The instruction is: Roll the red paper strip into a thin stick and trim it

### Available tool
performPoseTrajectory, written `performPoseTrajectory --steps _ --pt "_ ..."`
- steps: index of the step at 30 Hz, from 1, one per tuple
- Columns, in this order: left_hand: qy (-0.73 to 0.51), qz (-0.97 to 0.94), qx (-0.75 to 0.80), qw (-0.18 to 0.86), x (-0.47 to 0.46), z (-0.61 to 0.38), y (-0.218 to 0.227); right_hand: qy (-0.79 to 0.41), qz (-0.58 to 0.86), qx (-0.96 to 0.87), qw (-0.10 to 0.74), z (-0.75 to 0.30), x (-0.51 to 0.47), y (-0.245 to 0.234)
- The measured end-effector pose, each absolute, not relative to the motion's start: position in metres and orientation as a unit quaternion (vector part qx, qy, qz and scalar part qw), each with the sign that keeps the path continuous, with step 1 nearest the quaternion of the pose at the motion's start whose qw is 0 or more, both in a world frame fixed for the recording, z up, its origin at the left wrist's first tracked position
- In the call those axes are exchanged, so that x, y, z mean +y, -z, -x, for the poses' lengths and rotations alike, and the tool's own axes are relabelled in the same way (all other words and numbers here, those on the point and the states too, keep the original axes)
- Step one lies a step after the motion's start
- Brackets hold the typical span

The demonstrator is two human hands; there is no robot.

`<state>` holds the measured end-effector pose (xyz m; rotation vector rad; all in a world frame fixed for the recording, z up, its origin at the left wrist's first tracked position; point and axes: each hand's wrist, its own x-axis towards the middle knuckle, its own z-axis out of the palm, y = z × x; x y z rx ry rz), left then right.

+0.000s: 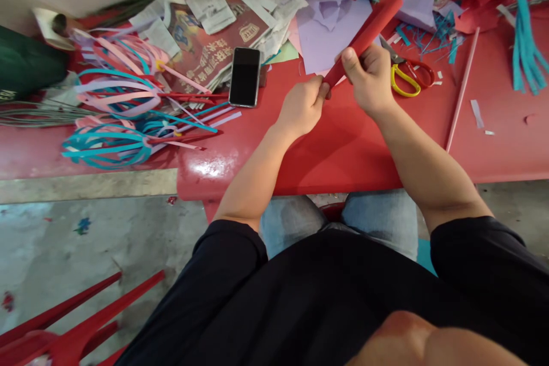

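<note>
A sheet of red paper (373,23), rolled into a loose tube, is held slantwise above the table between my two hands. My left hand (302,104) pinches its narrow lower end. Higher up, my right hand (372,77) grips the roll with the thumb on top; the fingers behind are partly hidden. The far end of the roll is wider and looks open. Just right of my right hand lie scissors (405,80) with one yellow and one red handle. Beneath and behind the roll is a purple paper sheet (315,28).
Left on the red table (240,166) are several paper-strip lanterns (115,146), a phone (245,77) and newspapers (210,57). To the right lie a pink stick (463,88), a turquoise fringe (521,40) and paper scraps. A red chair (72,334) stands at lower left.
</note>
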<state>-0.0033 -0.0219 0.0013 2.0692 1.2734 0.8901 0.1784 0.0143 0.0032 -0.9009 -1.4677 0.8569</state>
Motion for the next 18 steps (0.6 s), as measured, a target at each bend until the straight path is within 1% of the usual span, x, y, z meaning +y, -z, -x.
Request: performPoseTrajectory --steps 3,8,14,16,18 --pt "-0.325 -0.770 0.482 0.261 -0.023 0.002 -0.002 -0.338 0.388 -0.613 0.599 -0.175 0.014 -0.001" --pt "-0.321 -0.771 0.482 0.266 -0.023 0.003 -0.003 -0.352 0.387 -0.607 0.598 -0.170 0.009 -0.003" --pt "-0.283 -0.764 0.545 0.199 -0.021 0.003 -0.007 -0.319 0.388 -0.564 0.655 -0.177 0.018 -0.001" --pt "-0.284 -0.768 0.536 0.204 -0.023 0.002 -0.010 -0.330 0.371 -0.571 0.654 -0.170 0.014 0.002" --pt "-0.295 -0.775 0.516 0.214 -0.025 0.002 -0.012 -0.345 0.365 -0.590 0.633 -0.164 0.009 0.004"
